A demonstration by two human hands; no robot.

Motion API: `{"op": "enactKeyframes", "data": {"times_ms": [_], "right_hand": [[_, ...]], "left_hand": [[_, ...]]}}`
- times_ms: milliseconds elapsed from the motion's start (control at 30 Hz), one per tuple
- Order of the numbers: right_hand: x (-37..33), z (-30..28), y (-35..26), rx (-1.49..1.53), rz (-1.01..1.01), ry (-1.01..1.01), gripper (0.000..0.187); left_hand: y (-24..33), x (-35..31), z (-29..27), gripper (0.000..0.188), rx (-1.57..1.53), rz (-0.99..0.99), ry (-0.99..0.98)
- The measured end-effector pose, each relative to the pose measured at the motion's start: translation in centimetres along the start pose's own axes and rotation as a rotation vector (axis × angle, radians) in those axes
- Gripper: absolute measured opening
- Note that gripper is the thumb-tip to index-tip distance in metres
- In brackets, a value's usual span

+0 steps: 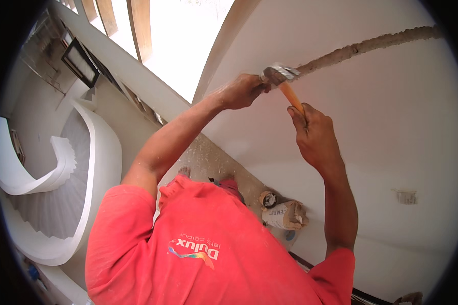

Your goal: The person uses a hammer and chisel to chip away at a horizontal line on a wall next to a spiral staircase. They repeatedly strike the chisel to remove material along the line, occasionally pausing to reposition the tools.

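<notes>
My right hand (318, 134) grips a hammer by its orange-brown handle (291, 96), the arm raised in front of the white wall. Blurred by motion, the hammer's metal head (276, 75) lies just beside the fingers of my left hand (243, 91). That hand is closed around what looks like a chisel, mostly hidden by the fingers and the hammer head. From there a rough grey groove (359, 49) cut into the wall (310, 30) runs up to the right.
A paper sack (285, 215) and a small round tub (268, 199) stand on the dusty floor (208, 157) by the wall's foot. A curved white staircase (89, 168) lies to the left. Small wires stick out of a wall patch (406, 197) at right. A bright opening (183, 40) is above.
</notes>
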State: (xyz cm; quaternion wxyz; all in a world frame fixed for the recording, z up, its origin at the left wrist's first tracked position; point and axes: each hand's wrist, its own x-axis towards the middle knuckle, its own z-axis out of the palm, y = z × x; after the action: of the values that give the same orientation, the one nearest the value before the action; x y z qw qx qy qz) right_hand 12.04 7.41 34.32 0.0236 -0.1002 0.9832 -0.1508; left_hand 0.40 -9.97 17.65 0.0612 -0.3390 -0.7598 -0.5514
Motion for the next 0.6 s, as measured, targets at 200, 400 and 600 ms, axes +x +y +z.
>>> {"op": "enactKeyframes", "data": {"times_ms": [200,400,600], "right_hand": [[-2.9,0.4,-1.4,0.353,-0.213,0.424,0.026],[-4.6,1.1,0.6,0.368,-0.182,0.412,0.025],[-7.6,4.4,1.8,0.263,-0.284,0.476,0.02]], "left_hand": [[-0.4,-0.3,-0.9,0.015,-0.054,-0.158,0.017],[-1.8,-2.3,-1.0,0.011,-0.038,0.012,0.212],[-0.6,-5.1,0.9,0.012,0.009,0.159,0.238]]}}
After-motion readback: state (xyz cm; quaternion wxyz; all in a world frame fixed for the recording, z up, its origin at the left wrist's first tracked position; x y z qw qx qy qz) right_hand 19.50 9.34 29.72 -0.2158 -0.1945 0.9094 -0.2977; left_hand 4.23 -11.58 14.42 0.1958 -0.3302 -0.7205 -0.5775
